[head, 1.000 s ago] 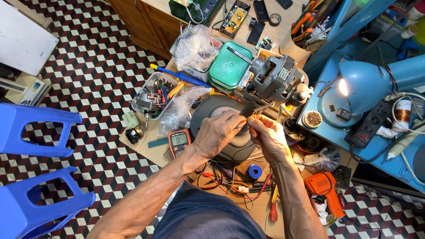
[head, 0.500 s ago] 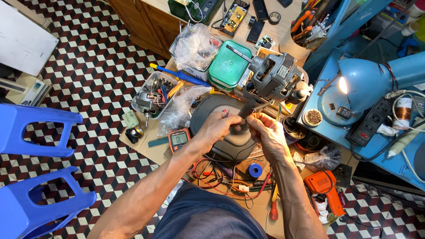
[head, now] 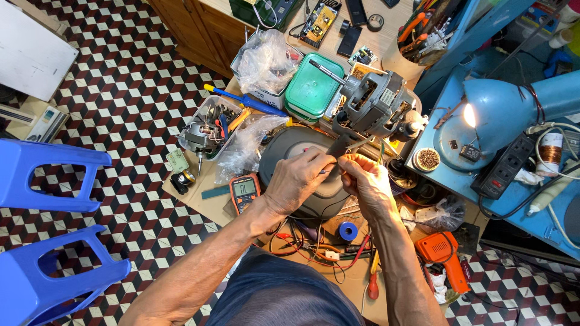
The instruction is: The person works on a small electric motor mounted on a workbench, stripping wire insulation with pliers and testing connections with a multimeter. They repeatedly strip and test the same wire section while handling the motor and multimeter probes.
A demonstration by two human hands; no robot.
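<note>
Motor (head: 377, 105) wires hidden by both hands' fingers (head: 323, 162), pinch unclear

Floor (head: 121, 78): red, white, black cube pattern. Stools (head: 42, 175): blue. Box lid (head: 314, 90): green. Motor (head: 377, 108): grey metal. Lamp (head: 501, 115): light blue, bulb glowing warm. Meter (head: 244, 192): orange and dark grey. Round disc (head: 296, 151): dark grey. Screwdriver (head: 244, 101): blue shaft, yellow tip. Tape roll (head: 347, 230): blue. Heat gun (head: 444, 256): orange. Power strip (head: 504, 169): black. Trousers (head: 284, 290): dark blue. Table (head: 211, 187): tan.
</note>
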